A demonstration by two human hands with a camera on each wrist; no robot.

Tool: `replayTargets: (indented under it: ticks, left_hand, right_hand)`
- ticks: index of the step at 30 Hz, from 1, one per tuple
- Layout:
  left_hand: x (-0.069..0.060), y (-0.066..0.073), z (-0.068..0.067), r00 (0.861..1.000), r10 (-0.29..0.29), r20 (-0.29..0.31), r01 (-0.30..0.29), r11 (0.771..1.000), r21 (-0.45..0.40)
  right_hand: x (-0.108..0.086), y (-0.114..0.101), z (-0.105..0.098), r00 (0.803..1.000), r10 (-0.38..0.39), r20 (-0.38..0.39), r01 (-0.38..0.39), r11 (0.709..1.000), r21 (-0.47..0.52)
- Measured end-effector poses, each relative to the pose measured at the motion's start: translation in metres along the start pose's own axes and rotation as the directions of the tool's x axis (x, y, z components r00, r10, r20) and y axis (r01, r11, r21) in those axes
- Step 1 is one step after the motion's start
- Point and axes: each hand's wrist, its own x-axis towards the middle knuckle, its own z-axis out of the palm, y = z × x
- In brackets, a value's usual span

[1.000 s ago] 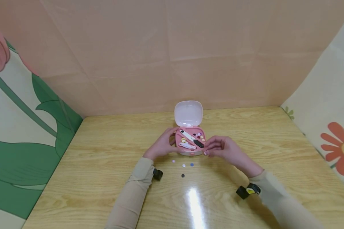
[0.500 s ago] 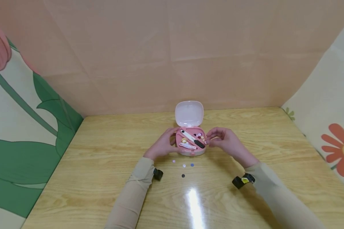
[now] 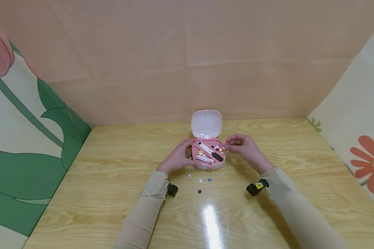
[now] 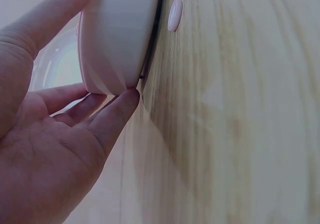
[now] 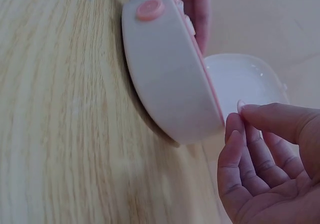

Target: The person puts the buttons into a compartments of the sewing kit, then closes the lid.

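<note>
A small sewing box, white outside with a pink inner tray, stands with its lid tipped back. My left hand holds its left side, the thumb at the front and the fingers around the back. My right hand is at the box's right edge and pinches a small pale button between thumb and fingertip. In the tray lie a long white-and-black tool, a white clip-like piece, a yellow round item and several small buttons.
On the wooden table before the box lie several loose buttons: a pink one, a white one, a blue one and a black one. A plain backdrop rises behind the table.
My right hand has moved up along the box's right side, from its front corner toward the buttons' compartment, still pinching the button. The left hand keeps its hold on the box.
</note>
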Motion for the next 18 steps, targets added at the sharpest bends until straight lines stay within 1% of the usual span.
replayTargets:
  ticks: [2, 4, 6, 9, 12, 15, 18]
  left_hand:
    - [-0.003, 0.007, 0.0, 1.0, 0.0, 0.008, 0.0, 1.0, -0.01]
    - [-0.004, 0.01, 0.0, 1.0, 0.006, 0.004, -0.006, 1.0, -0.005]
    - [-0.005, 0.01, 0.001, 1.0, 0.01, -0.001, -0.01, 1.0, -0.004]
    - [-0.004, 0.008, 0.001, 1.0, 0.018, -0.011, -0.018, 1.0, -0.001]
    - [-0.005, 0.009, 0.0, 1.0, 0.014, -0.006, -0.014, 0.999, -0.029]
    - [-0.005, 0.01, 0.0, 1.0, 0.013, 0.002, -0.013, 0.999, -0.033]
    - [-0.006, 0.012, 0.0, 1.0, 0.012, 0.008, -0.012, 0.999, -0.042]
  right_hand:
    - [0.002, 0.001, 0.001, 1.0, 0.007, -0.004, -0.007, 1.0, 0.006]
    - [0.005, 0.002, 0.002, 1.0, 0.01, -0.011, -0.01, 1.0, 0.004]
    - [0.008, 0.002, 0.003, 1.0, 0.008, -0.019, -0.008, 1.0, 0.004]
    - [0.013, 0.0, 0.007, 0.999, 0.009, -0.033, -0.009, 1.0, 0.015]
    - [0.017, -0.003, 0.011, 0.999, 0.008, -0.038, -0.006, 0.999, 0.048]
    - [0.019, -0.005, 0.015, 0.999, 0.013, -0.049, -0.009, 0.997, 0.079]
    - [0.02, -0.007, 0.017, 0.997, 0.019, -0.068, -0.013, 0.996, 0.089]
